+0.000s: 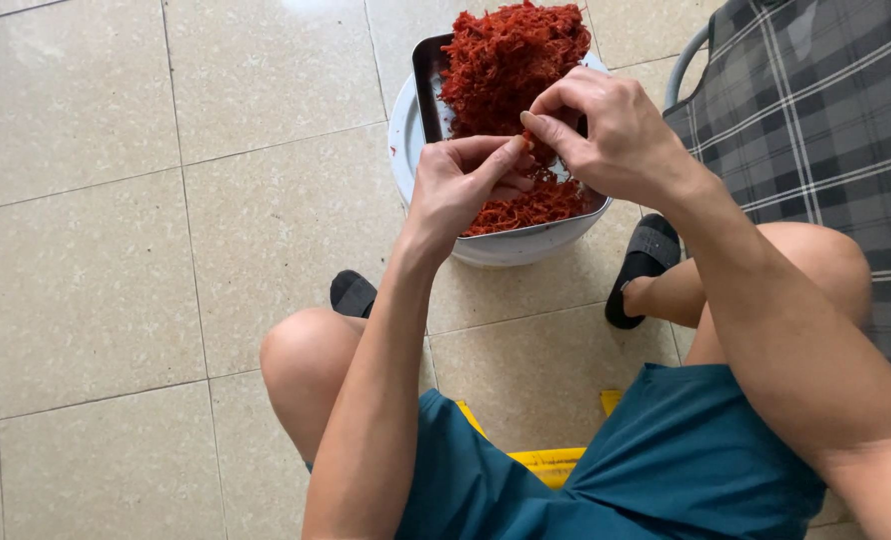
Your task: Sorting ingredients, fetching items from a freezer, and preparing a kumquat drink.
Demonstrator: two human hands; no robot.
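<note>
While the metal tray (428, 90) of red shreds (511, 55) sits on a white bucket (402, 140) at 12 o'clock, both hands meet over it: left hand (461, 180) and right hand (606, 125) pinching one small shred (529, 143) between fingertips, wrists bent inward.

A grey plaid cloth (826, 130) hangs right of the hands; black sandals (646, 265) and beige floor tiles (96, 250) lie below them.

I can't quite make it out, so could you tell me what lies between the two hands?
In the head view, a small red shred is pinched between the left hand and right hand, over the tray.
</note>
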